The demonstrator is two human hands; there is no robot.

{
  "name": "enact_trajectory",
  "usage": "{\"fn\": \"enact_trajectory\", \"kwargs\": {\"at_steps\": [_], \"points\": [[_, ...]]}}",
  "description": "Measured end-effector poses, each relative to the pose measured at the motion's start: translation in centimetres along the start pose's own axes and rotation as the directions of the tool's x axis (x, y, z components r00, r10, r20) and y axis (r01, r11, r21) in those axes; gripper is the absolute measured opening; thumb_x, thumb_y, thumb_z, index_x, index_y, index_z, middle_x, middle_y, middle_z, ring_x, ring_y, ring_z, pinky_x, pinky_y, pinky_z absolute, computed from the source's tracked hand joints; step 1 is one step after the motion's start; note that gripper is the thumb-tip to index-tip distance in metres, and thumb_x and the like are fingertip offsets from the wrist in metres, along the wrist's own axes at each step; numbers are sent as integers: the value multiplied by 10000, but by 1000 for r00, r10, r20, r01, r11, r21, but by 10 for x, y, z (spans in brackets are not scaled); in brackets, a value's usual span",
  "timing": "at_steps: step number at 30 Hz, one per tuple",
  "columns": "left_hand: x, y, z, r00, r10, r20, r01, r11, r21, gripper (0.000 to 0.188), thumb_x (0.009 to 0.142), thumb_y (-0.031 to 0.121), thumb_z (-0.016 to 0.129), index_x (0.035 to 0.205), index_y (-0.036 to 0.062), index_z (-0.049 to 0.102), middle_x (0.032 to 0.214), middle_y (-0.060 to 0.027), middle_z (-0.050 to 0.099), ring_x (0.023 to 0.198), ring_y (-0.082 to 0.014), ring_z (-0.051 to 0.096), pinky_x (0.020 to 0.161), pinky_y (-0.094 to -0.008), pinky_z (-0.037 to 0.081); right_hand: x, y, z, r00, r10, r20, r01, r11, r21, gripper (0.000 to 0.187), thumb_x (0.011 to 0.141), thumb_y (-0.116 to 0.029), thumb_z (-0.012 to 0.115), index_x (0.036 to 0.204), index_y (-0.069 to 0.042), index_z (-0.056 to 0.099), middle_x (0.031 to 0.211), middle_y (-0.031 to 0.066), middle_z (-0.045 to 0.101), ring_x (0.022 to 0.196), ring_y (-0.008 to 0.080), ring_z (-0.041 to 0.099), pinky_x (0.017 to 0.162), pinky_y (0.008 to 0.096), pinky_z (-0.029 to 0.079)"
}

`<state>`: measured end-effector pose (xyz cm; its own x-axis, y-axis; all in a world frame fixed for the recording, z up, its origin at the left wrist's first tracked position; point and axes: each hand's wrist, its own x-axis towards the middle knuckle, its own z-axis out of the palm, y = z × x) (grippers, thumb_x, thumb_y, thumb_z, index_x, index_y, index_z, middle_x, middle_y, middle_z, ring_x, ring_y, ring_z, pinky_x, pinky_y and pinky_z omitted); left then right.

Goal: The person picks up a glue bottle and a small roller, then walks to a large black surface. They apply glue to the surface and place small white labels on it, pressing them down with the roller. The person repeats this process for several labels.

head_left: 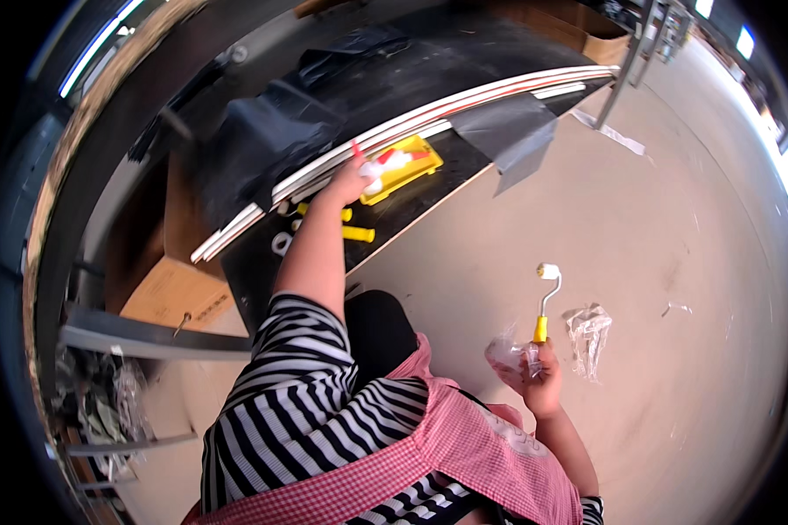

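My right hand (pixel 544 381) is closed round the yellow handle of a small paint roller (pixel 541 325). Its bent wire rises to a short white roller head, and crumpled clear plastic (pixel 509 357) is caught at the same hand. On the low black surface, my left hand (pixel 350 180) reaches to the near-left end of a yellow paint tray (pixel 409 184). Its fingers are closed at small white and red pieces, blurred and partly hidden, so what they grip is unclear. Red and white items lie in the tray. Just below my left wrist are yellow roller handles (pixel 357 234).
Long white strips (pixel 464 102) run along the black surface behind the tray. A grey sheet (pixel 510 131) hangs over its edge. At the left stands a cardboard box (pixel 179 293), and a ring of white tape (pixel 281 243) lies nearby. Clear plastic wrap (pixel 588 339) lies on the floor.
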<state>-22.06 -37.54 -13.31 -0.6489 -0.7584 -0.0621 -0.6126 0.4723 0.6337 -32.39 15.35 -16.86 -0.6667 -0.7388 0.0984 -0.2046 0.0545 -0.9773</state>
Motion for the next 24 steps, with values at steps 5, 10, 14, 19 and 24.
{"fn": "enact_trajectory", "kwargs": {"at_steps": [5, 10, 14, 19, 24], "points": [[-3, -15, 13, 994, -42, -100, 35, 997, -68, 537, 864, 159, 694, 1355, 75, 493, 1418, -193, 462, 1256, -360, 511, 1049, -404, 422, -1, -19, 3, 999, 41, 29, -43, 996, 75, 202, 826, 132, 507, 916, -43, 555, 947, 8, 487, 828, 122, 506, 717, 239, 431], [-98, 39, 47, 912, -28, -408, -39, 987, -154, 425, 912, 132, 625, 1276, 29, 431, 1152, -217, 641, 1063, -356, 631, 931, -400, 478, -9, 2, -6, 996, 86, -30, -84, 994, 70, 183, 879, 101, 488, 946, -54, 558, 913, -15, 526, 805, 77, 503, 665, 216, 424], [-183, 24, 106, 944, 89, -319, -222, 885, -410, 411, 941, 86, 592, 1276, 25, 362, 1065, -94, 646, 955, -185, 651, 871, -338, 508, -9, -20, -7, 994, 105, -32, -97, 976, 197, 27, 969, -41, 541, 969, -51, 566, 834, -31, 534, 731, 50, 482, 612, 205, 386], [-193, -6, 66, 835, -172, -522, 20, 958, -285, 366, 817, 252, 778, 1040, 15, 612, 915, -105, 671, 814, -219, 658, 750, -345, 516, -14, -20, -21, 985, 157, -78, -137, 967, 215, 69, 1000, -102, 549, 1024, -48, 583, 813, -37, 537, 710, 39, 473, 608, 190, 373], [-175, -56, -14, 695, -81, -714, 375, 888, 264, 506, 761, 472, 769, 1053, 63, 715, 1352, -116, 534, 1229, -331, 483, 1035, -423, 394, -14, -18, -38, 993, 55, -109, -32, 978, 205, 91, 1005, -129, 559, 1031, -47, 586, 813, -39, 534, 707, 33, 460, 613, 183, 370]]}}
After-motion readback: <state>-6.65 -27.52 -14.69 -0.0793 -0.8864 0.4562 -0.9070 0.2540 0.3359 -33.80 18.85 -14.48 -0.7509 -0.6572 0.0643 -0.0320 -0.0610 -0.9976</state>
